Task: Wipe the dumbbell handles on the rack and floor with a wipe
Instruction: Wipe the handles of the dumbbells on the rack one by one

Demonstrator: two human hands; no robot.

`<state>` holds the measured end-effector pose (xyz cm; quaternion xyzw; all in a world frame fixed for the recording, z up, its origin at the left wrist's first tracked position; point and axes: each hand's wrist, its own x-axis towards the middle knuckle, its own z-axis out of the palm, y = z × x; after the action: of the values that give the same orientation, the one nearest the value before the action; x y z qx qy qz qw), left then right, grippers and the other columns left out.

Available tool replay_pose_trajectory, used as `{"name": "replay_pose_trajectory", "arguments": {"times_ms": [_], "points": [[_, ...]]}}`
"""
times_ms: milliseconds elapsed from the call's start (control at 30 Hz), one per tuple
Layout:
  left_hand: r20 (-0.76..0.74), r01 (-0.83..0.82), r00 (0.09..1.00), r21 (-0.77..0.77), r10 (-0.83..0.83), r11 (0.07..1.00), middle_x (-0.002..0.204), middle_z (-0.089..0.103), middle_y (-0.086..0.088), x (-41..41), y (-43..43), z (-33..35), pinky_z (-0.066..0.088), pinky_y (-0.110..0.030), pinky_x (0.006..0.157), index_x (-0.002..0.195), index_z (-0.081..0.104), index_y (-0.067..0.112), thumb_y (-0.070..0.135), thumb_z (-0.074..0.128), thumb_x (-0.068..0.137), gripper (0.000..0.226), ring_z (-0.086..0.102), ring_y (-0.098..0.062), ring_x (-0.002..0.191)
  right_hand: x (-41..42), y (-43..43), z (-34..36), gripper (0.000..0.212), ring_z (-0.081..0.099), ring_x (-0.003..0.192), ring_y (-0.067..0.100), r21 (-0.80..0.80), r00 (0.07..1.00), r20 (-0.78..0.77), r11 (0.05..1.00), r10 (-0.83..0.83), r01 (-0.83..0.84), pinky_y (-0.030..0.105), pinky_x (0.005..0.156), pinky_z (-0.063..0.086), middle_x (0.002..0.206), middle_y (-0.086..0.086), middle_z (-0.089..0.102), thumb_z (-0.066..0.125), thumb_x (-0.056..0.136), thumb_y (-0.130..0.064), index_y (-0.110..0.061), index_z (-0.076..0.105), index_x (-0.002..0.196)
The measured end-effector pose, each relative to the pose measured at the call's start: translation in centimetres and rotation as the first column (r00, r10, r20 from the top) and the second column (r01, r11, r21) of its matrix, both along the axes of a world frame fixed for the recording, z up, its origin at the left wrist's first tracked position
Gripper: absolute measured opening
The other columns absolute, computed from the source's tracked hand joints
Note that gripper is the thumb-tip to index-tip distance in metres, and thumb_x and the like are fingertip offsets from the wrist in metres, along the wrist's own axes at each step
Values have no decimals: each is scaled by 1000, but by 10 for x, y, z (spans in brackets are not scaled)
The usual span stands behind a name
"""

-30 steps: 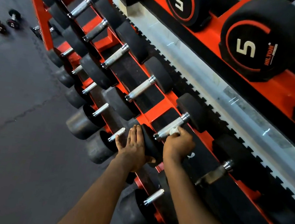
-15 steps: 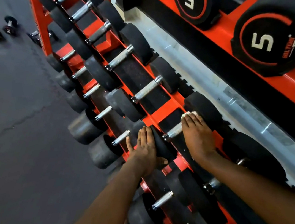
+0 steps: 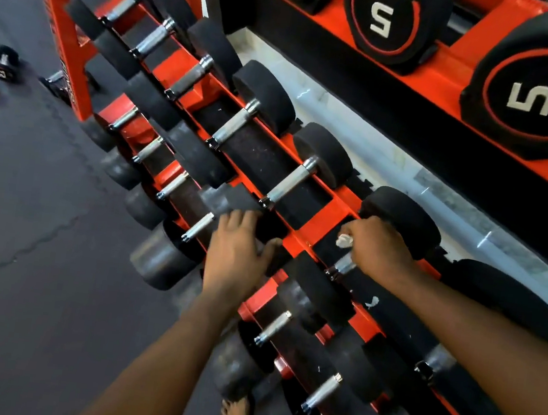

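Your orange rack [image 3: 328,219] holds two tiers of black dumbbells with chrome bars. Your right hand [image 3: 379,249] is curled round the handle [image 3: 344,267] of one upper-tier dumbbell, with the white wipe [image 3: 344,240] bunched under its fingers against the bar. Your left hand [image 3: 236,251] lies flat, fingers straight, on a black head just beside it — grasping nothing. Half a second ago your right fingers lay stretched along that bar; now they clasp it.

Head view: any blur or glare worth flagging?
Head view: motion blur smears the left hand and the grey-ended lower-tier dumbbell beside it; the right hand gripping the crumpled white wipe reads sharper; small glints on the pale strip behind the orange rack.
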<state>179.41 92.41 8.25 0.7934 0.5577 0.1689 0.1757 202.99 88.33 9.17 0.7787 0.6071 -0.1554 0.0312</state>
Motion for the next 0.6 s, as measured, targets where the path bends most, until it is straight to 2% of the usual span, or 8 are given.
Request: {"name": "replay_pose_trajectory", "arguments": {"times_ms": [100,233,300,367,433,500,533,600], "points": [[-9,-19,1000,-48,19,999,142,48,-9,-12,39,4,37,-43,110,138,47,11,50,81,76,81,38,-30,133,-11,23,-4,31,67,92,29,146,976,-190,980,-107,136,28,74,52,96,8,71,60,82,-3,-21,71,105],[-138,6,989,-299,-49,954,168,11,-12,-12,87,-5,10,-44,126,159,8,6,69,83,59,140,5,-28,155,-38,61,-9,31,69,93,18,358,874,-481,925,63,130,24,84,54,99,7,74,62,82,0,-14,74,107],[-197,-3,977,-405,-84,914,169,-2,-9,-10,101,-15,3,-44,127,160,-4,6,72,85,52,154,-6,-25,156,-56,84,-10,35,68,100,15,477,842,-506,874,185,94,21,92,51,107,6,73,59,83,4,-9,72,112],[-235,3,964,-452,-122,892,169,-2,-8,-12,102,-27,6,-46,126,158,-7,5,70,88,47,160,-5,-22,156,-70,103,-17,40,63,110,18,510,845,-483,858,228,59,28,102,46,116,8,70,55,82,7,-7,70,116],[-233,13,964,-440,-128,898,168,8,-9,-16,101,-36,13,-51,124,157,-2,5,68,90,45,158,4,-21,156,-78,122,-32,41,57,118,26,430,867,-401,897,295,-107,35,108,41,122,14,65,53,81,7,-3,67,119],[-243,11,961,-451,-135,893,167,9,-6,-17,100,-37,12,-57,122,157,0,6,71,88,46,156,6,-19,155,-80,128,-49,44,50,126,35,230,875,-166,881,455,-414,45,109,35,128,16,60,54,80,-2,-4,63,122],[-251,6,958,-474,-142,881,168,7,-5,-17,101,-35,8,-60,121,158,-1,7,74,85,47,156,4,-18,155,-81,126,-52,51,41,135,33,93,854,-55,854,517,-511,46,114,28,138,12,53,55,81,-9,-7,55,132],[-257,-6,956,-498,-141,867,168,2,-2,-15,103,-33,4,-66,119,158,-2,10,82,78,46,156,1,-17,156,-77,125,-52,62,23,146,21,-96,829,54,829,557,-551,44,120,10,152,0,38,54,86,-20,-14,38,146]]}}
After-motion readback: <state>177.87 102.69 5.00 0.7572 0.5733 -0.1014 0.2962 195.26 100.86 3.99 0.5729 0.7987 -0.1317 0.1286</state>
